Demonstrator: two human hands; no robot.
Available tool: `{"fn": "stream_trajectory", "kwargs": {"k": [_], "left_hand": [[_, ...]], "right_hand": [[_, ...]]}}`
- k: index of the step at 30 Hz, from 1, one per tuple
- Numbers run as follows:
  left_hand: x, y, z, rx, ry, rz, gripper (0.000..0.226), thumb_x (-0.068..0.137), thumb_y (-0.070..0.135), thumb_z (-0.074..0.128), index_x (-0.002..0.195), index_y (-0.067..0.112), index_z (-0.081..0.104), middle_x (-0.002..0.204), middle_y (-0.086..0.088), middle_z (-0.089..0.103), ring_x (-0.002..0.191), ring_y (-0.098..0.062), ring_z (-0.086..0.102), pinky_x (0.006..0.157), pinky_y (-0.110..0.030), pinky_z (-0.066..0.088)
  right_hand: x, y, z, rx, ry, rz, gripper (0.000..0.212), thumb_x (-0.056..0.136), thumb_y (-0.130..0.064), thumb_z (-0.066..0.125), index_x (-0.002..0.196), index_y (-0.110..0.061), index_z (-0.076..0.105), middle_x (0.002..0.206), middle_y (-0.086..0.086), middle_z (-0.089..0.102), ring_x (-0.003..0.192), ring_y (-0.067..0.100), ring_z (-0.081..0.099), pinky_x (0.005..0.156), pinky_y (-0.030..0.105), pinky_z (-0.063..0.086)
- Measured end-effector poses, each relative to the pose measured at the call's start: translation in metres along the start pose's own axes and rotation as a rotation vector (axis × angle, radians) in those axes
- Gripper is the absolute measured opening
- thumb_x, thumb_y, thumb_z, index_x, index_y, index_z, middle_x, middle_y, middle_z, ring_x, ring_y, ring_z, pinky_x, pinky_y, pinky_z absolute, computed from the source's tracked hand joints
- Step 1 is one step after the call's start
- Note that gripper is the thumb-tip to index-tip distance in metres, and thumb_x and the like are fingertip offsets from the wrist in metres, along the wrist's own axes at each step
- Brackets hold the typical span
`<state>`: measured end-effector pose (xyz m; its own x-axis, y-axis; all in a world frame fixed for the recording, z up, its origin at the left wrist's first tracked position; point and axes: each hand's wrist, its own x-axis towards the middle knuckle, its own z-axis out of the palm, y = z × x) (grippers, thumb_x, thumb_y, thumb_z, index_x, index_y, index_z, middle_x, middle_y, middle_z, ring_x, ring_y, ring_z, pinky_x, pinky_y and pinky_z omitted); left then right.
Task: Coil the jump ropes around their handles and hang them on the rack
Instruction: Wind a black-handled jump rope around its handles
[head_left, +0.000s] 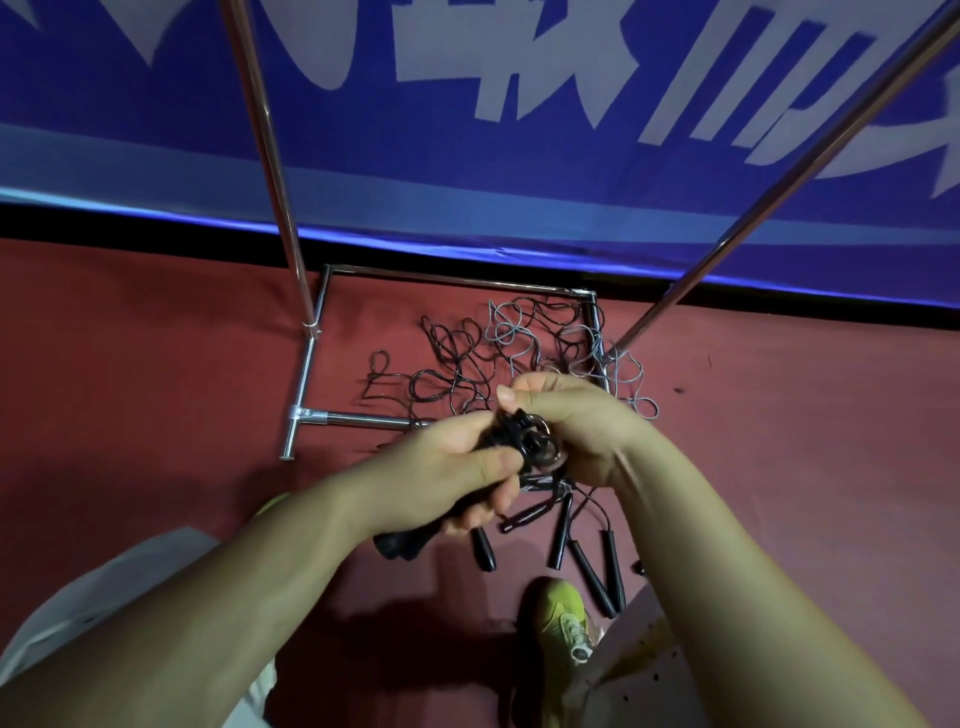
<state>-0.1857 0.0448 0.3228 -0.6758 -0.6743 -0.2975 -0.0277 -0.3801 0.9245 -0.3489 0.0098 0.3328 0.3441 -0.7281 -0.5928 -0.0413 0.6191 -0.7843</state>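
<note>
Black handles (415, 535) sit gripped in left hand (452, 467); right hand (566, 421) fingers pinch the rope coil (540, 449).

Both hands (457, 467) grip black handles (415, 535); tangled ropes (498, 353) on floor (156, 364)

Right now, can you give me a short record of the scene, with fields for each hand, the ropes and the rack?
left hand: grips black handles
right hand: pinches the rope coil at the handles' top
loose ropes: tangled on the red floor, inside the rack base
spare handles: on the floor near the green shoe
rack: metal, nothing seen hanging
</note>
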Motion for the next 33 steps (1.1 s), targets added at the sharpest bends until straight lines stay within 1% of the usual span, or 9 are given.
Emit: {"fn": "stream_trajectory", "kwargs": {"k": [3,5,10,14,18,22,25,29,33], "left_hand": [[0.000,0.004,-0.011,-0.103,0.125,0.029,0.042,0.087,0.026,0.052,0.108,-0.009,0.043,0.062,0.003,0.056,0.045,-0.011,0.043,0.038,-0.020,0.033],[0.000,0.008,-0.018,-0.116,0.198,0.042,0.026,0.097,0.021,0.050,0.105,-0.004,0.051,0.062,0.002,0.054,0.046,-0.011,0.043,0.038,-0.020,0.032],[0.003,0.008,-0.031,-0.045,0.337,0.011,0.010,0.099,0.015,0.045,0.097,0.007,0.050,0.062,0.003,0.057,0.047,-0.010,0.046,0.038,-0.021,0.034],[0.003,0.007,-0.031,-0.148,0.349,0.054,0.023,0.085,0.032,0.054,0.096,0.011,0.053,0.065,-0.001,0.062,0.048,-0.012,0.053,0.041,-0.023,0.038],[-0.001,0.005,-0.029,-0.570,0.009,-0.155,0.061,0.079,0.066,0.050,0.086,0.009,0.070,0.067,-0.010,0.067,0.047,-0.018,0.061,0.044,-0.025,0.050],[0.000,-0.010,-0.026,-0.749,-0.321,-0.115,0.049,0.068,0.060,0.075,0.089,0.016,0.073,0.066,0.001,0.067,0.049,-0.009,0.063,0.046,-0.021,0.050],[0.003,-0.005,-0.024,-0.731,-0.162,-0.112,0.041,0.060,0.054,0.083,0.073,0.017,0.070,0.050,0.004,0.055,0.038,-0.008,0.053,0.038,-0.017,0.041],[0.004,0.005,-0.026,-0.476,0.179,-0.148,0.033,0.075,0.041,0.059,0.076,0.008,0.056,0.046,0.000,0.049,0.034,-0.011,0.043,0.036,-0.017,0.034],[0.005,0.003,-0.036,-0.116,0.328,-0.109,0.034,0.068,0.034,0.074,0.072,0.009,0.051,0.048,-0.002,0.053,0.040,-0.015,0.047,0.045,-0.023,0.039]], "right_hand": [[0.002,0.001,0.005,0.108,-0.012,-0.037,0.028,0.077,-0.038,0.060,0.064,-0.015,0.050,0.049,-0.002,0.042,0.036,0.004,0.025,0.039,0.016,0.011],[-0.001,-0.001,0.005,0.051,-0.038,-0.121,0.040,0.088,-0.048,0.053,0.070,-0.013,0.054,0.057,0.002,0.044,0.042,0.007,0.027,0.039,0.016,0.017],[0.001,0.006,0.011,-0.382,0.141,-0.398,0.033,0.084,-0.039,0.056,0.069,-0.009,0.056,0.052,-0.007,0.042,0.046,0.007,0.031,0.045,0.018,0.026],[0.004,0.007,0.016,-0.389,0.251,-0.479,0.033,0.083,-0.036,0.057,0.065,-0.010,0.054,0.052,-0.009,0.040,0.046,0.005,0.031,0.046,0.018,0.027],[0.001,0.005,0.013,-0.280,0.320,-0.546,0.029,0.082,-0.036,0.058,0.061,-0.018,0.053,0.051,-0.010,0.040,0.046,0.005,0.031,0.045,0.017,0.027],[0.002,0.001,0.007,-0.158,0.311,-0.576,0.039,0.079,-0.045,0.059,0.067,-0.009,0.050,0.050,-0.008,0.037,0.045,0.006,0.026,0.042,0.018,0.023],[0.007,0.005,0.007,-0.237,0.334,-0.549,0.039,0.087,-0.048,0.049,0.070,-0.013,0.049,0.052,-0.009,0.036,0.048,0.008,0.028,0.045,0.024,0.025],[0.013,0.020,0.013,-0.514,0.486,-0.490,0.056,0.094,-0.052,0.028,0.068,-0.006,0.045,0.057,-0.009,0.040,0.054,0.011,0.037,0.055,0.040,0.037],[0.007,0.019,0.020,-0.499,0.372,-0.334,0.070,0.095,-0.062,0.019,0.073,-0.008,0.058,0.054,-0.010,0.050,0.054,0.006,0.045,0.058,0.027,0.036]]}}
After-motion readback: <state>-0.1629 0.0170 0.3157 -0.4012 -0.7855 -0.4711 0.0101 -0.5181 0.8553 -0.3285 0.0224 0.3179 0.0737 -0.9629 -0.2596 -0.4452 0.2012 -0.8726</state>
